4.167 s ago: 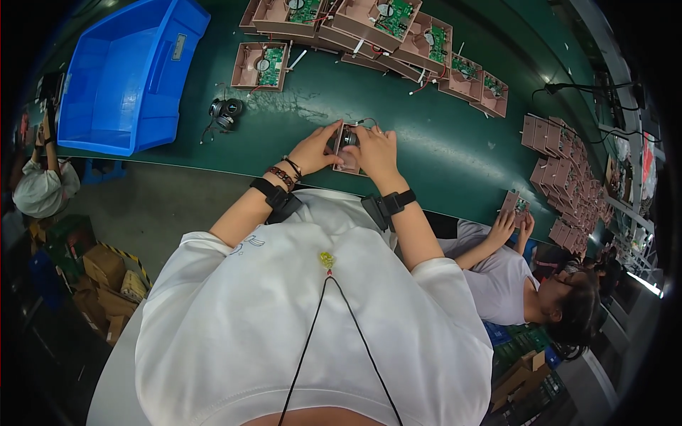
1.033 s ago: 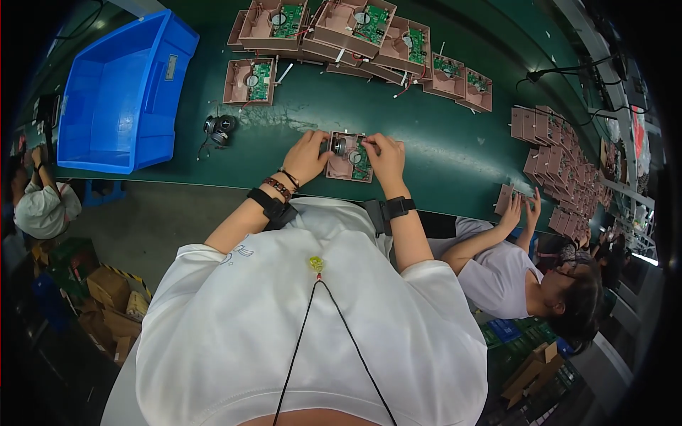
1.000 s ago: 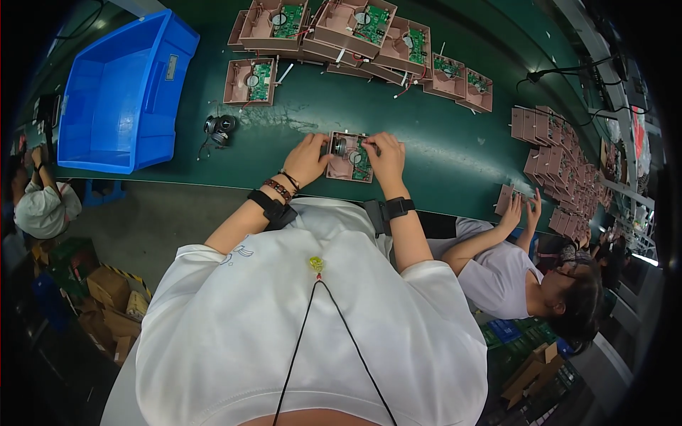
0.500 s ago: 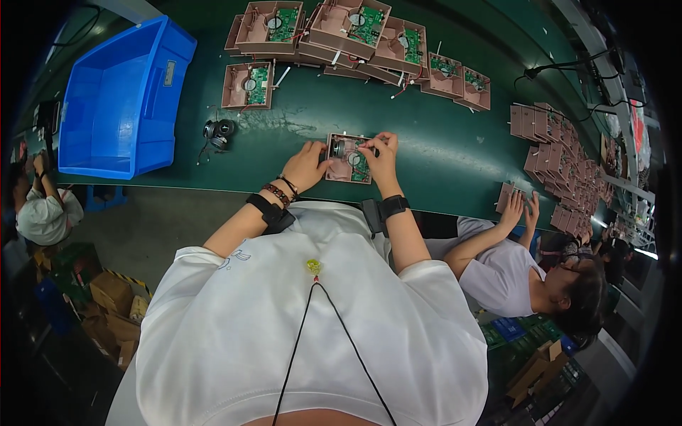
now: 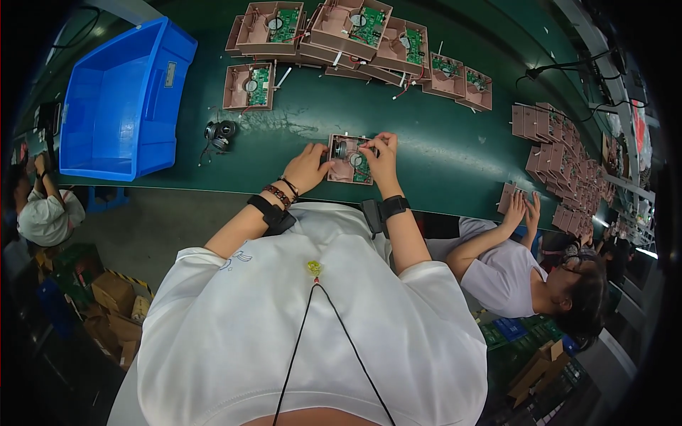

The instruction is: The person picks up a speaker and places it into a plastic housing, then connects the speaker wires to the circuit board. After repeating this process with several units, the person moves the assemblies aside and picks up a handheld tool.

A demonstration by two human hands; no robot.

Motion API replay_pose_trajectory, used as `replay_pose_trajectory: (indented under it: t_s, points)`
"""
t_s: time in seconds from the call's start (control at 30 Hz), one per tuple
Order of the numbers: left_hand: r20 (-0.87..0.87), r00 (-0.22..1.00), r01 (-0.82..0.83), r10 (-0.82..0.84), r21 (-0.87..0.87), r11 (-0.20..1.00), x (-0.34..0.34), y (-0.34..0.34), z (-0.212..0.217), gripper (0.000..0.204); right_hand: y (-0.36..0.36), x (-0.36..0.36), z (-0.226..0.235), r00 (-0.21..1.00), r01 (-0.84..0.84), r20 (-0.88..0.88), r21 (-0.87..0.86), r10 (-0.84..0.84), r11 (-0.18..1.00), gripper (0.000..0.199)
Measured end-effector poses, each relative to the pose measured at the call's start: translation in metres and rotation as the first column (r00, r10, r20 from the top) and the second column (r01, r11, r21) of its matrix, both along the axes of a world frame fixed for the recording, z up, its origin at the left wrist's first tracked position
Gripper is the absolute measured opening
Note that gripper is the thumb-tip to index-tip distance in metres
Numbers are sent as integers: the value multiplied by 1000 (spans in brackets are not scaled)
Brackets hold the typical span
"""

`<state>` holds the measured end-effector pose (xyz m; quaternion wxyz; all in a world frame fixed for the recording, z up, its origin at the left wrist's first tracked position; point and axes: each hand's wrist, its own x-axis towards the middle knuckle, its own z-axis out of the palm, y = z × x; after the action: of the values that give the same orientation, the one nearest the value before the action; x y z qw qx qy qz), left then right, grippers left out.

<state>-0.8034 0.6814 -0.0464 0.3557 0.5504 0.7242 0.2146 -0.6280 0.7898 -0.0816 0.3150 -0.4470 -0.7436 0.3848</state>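
Left hand (image 5: 307,167) flat against the left edge of a brown open housing (image 5: 348,160), fingers curled loosely over its rim, steadying it. Right hand (image 5: 382,157) over the right half of that housing, thumb and forefinger pinched on a small part inside near the green board; too small to tell exactly what. Housing lying flat on the green bench (image 5: 440,153), close to its near edge, between the two hands, with a round part and a green circuit board visible inside. Dark bands on both wrists, beads on the left.

Beyond that, largest first: blue plastic bin (image 5: 121,99) far left on the bench, well apart from the hands. Row of like housings (image 5: 355,32) along the far side, some stacked and overlapping, wires trailing out. Heap of brown covers (image 5: 561,160) at the far right. Single housing (image 5: 249,86) lying alone between the bin and the row. Small black speaker with wire (image 5: 220,133) left of the left hand, near but not touching.

Co-worker's hands (image 5: 520,210) at the right, spread flat over a brown cover at the bench edge. Cardboard boxes (image 5: 114,319) on the floor at lower left.
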Motion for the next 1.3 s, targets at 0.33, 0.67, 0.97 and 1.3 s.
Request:
replay_pose_trajectory:
  t_s: [0.33,0.67,0.97,1.3]
  points:
    - [52,999,-6,5,7,1000,-2,2,-5,33,-2,-14,37,900,-47,436,69,12,997,16]
    - [18,999,34,-33,-75,997,-8,10,-3,34,8,-12,35,847,-38,526,-87,78,995,11]
    - [-60,995,77,-82,-88,993,-9,5,1,37,3,-10,43,891,-190,446,208,80,960,14]
    - [-34,999,-11,12,11,1000,0,4,4,31,6,-16,39,829,-282,553,287,82,915,21]
